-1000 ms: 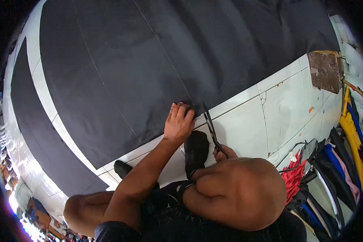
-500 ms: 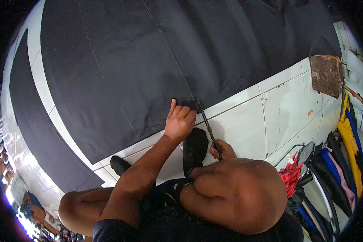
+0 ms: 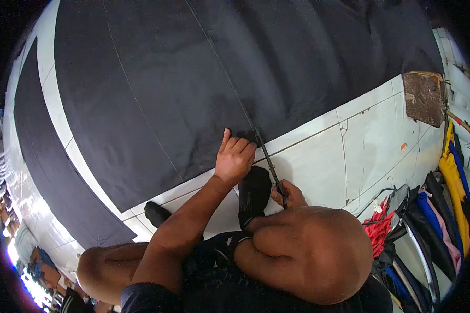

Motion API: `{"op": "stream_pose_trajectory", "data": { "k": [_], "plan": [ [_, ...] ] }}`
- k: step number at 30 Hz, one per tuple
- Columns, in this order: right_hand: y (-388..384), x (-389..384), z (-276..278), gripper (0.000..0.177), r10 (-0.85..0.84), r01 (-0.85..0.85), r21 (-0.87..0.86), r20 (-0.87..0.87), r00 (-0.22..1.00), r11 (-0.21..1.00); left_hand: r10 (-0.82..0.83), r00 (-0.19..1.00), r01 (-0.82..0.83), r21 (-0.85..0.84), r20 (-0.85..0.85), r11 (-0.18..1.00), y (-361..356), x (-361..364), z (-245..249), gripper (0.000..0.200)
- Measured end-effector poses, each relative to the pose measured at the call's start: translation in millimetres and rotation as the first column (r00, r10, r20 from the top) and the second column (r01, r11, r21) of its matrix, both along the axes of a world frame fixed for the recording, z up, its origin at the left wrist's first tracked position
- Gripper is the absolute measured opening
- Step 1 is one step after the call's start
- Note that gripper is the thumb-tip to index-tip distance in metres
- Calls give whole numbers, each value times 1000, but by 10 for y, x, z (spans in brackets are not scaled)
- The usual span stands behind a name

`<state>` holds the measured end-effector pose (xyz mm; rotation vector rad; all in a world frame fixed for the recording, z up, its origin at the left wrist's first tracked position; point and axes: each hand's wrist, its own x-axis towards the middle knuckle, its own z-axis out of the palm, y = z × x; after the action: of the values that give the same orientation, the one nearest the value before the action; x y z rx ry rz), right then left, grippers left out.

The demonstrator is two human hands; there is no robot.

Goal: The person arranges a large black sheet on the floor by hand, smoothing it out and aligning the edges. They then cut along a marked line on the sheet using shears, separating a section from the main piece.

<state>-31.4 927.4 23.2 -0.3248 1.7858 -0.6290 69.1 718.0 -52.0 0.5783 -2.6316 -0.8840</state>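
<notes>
A wide sheet of black fabric (image 3: 156, 88) lies over the floor, with thin light lines drawn along it. At its near edge my left hand (image 3: 235, 159) is closed on the cloth, the outermost finger sticking out and the thumb hidden. My right hand (image 3: 291, 194) is wrapped round the handles of a long pair of scissors (image 3: 270, 166), partly hidden behind my knee. The blades reach the fabric edge right beside my left fingertips, in line with one drawn line. They look nearly closed.
A separate black fabric strip (image 3: 52, 151) lies at left on the white tiled floor (image 3: 313, 161). My socked foot (image 3: 254, 193) is beside the scissors. At right are a brown dustpan-like board (image 3: 423, 99), red cloth (image 3: 378, 223) and yellow cloth (image 3: 454, 180).
The scissor blades look slightly more closed at the fabric edge. Both hands keep their places, and the whole view has shifted very slightly.
</notes>
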Motion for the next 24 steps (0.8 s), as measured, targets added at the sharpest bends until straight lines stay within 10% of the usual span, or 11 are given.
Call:
{"op": "stream_pose_trajectory", "data": {
  "k": [24],
  "plan": [
    [89,93,-406,32,-130,144,-126,109,985,982,4,1000,-3,70,-16,998,-23,29,24,17]
  ]
}}
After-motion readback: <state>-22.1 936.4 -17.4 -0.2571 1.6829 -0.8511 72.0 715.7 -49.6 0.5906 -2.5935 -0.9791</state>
